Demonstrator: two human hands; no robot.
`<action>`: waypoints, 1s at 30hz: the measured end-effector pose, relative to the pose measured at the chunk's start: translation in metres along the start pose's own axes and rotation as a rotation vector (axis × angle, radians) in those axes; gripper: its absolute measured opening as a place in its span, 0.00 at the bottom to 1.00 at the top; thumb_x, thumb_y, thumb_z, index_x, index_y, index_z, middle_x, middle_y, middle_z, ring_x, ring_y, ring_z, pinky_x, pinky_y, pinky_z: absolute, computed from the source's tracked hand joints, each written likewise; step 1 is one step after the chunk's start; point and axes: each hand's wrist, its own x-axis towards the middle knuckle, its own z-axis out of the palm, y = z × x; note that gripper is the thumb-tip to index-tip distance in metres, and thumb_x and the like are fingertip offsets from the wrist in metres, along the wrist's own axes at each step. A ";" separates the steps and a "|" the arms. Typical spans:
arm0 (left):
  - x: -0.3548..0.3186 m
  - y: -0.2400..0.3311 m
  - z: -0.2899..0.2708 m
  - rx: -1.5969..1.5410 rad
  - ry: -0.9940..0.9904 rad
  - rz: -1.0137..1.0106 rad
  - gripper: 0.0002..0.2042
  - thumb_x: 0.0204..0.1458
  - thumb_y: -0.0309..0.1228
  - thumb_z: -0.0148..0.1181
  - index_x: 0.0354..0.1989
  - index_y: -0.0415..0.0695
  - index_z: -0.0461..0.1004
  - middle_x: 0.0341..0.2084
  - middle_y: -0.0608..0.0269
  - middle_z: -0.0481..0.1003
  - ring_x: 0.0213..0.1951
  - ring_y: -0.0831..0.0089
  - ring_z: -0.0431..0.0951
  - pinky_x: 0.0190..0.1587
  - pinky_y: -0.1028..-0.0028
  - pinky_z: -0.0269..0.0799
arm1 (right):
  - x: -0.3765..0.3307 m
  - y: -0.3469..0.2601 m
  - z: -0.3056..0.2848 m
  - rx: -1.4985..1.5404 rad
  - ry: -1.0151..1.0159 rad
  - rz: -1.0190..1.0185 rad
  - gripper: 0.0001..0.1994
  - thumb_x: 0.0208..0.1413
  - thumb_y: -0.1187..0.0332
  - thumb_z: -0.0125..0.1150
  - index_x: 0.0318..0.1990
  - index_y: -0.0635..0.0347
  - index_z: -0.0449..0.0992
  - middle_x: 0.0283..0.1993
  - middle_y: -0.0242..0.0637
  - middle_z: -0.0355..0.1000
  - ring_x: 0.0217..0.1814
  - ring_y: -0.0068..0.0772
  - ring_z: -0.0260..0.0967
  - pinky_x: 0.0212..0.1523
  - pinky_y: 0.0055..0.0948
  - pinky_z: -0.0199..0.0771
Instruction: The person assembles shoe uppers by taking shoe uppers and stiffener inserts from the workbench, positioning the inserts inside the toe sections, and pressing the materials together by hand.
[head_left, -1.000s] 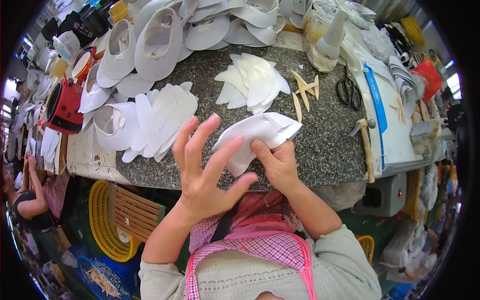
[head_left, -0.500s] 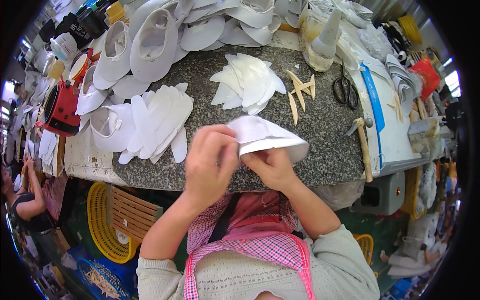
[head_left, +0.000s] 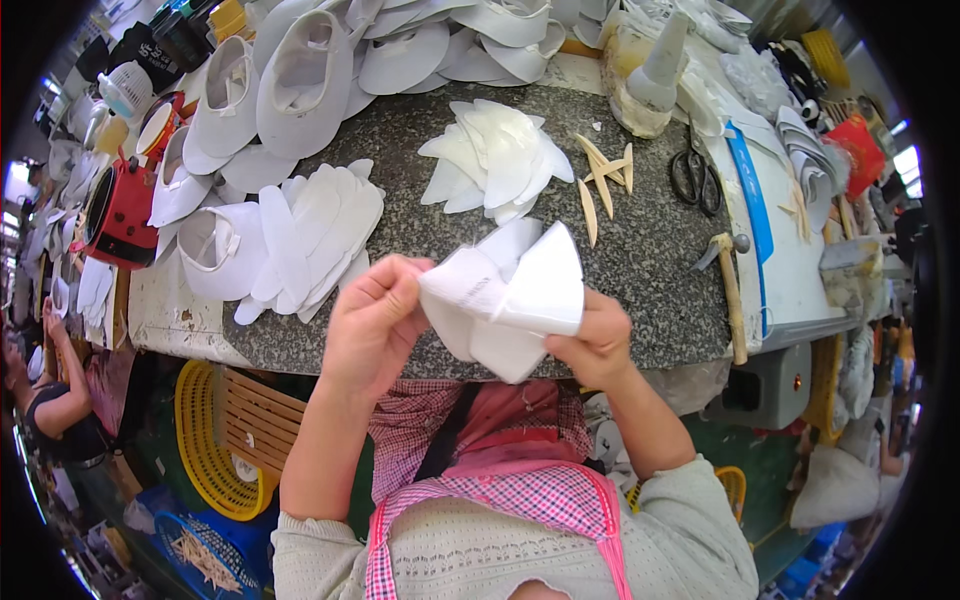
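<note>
White fabric piece (head_left: pixel 505 300) is now lifted clear of the granite bench (head_left: pixel 650 250) and held in the air at its near edge; a second ago it lay lower, flatter against the stone, with the left fingers spread over it. Left hand (head_left: pixel 375 325) has since closed and pinches the piece's left border between thumb and fingertips. Right hand (head_left: pixel 600 340) grips the lower right corner from underneath, fingers curled. Judged from this, the work has moved from flattening on the bench to shaping or folding in hand.

Condition of the piece: thin, stiff-looking sheet, several layers overlapping, one pointed flap standing up on the right, a blunt tip hanging toward the person. No marks visible.

Beyond the piece on the bench: a fan of similar white cut pieces (head_left: pixel 495 160), pale wooden sticks (head_left: pixel 600 175), black scissors (head_left: pixel 695 175) further right, and a hammer (head_left: pixel 730 290) near the bench's right edge.
</note>
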 end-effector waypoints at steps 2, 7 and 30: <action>0.001 0.002 0.007 -0.007 -0.040 0.009 0.07 0.57 0.31 0.51 0.34 0.40 0.67 0.34 0.62 0.73 0.37 0.76 0.73 0.42 0.76 0.69 | -0.001 0.003 -0.008 0.149 -0.013 0.030 0.08 0.44 0.76 0.61 0.34 0.68 0.78 0.33 0.48 0.74 0.36 0.39 0.74 0.36 0.28 0.71; 0.032 0.012 0.016 0.036 -0.175 0.107 0.05 0.57 0.30 0.50 0.33 0.42 0.66 0.30 0.67 0.72 0.33 0.81 0.71 0.39 0.79 0.66 | 0.029 -0.004 -0.013 0.490 0.078 0.009 0.08 0.44 0.75 0.64 0.33 0.70 0.78 0.31 0.43 0.76 0.32 0.30 0.74 0.32 0.24 0.70; -0.037 0.071 -0.137 1.975 0.192 0.706 0.17 0.36 0.23 0.64 0.39 0.41 0.75 0.41 0.57 0.74 0.46 0.57 0.71 0.48 0.66 0.68 | 0.002 -0.001 0.048 -0.612 0.209 -0.043 0.34 0.47 0.62 0.61 0.59 0.65 0.53 0.43 0.40 0.65 0.48 0.40 0.59 0.51 0.38 0.58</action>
